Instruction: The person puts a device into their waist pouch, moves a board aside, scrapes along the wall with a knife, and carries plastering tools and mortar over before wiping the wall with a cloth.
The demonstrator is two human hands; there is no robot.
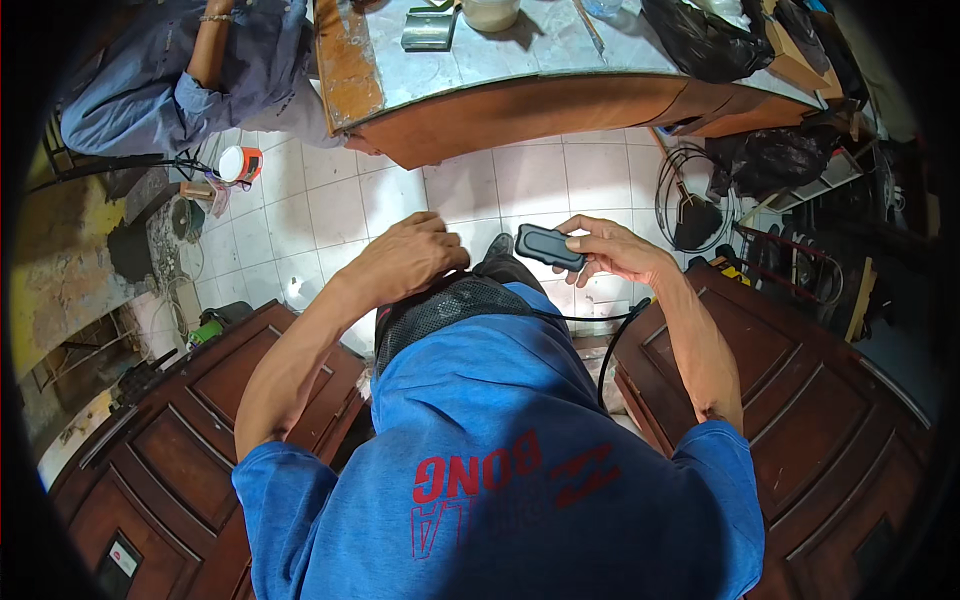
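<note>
Fingers of the right hand clamp one end of the black device above the tiled floor, where a slackening pinch could drop it; whether the left hand grips anything, I cannot tell.

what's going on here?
A person in a blue T-shirt has a dark, rounded rectangular device in the right hand, thumb on top, held out in front of the body. The left hand is curled by a black mesh pouch at the waist; whether it grips anything is hidden. A black cable runs beside the pouch. Ahead stands a workbench, with another person at its left end.
</note>
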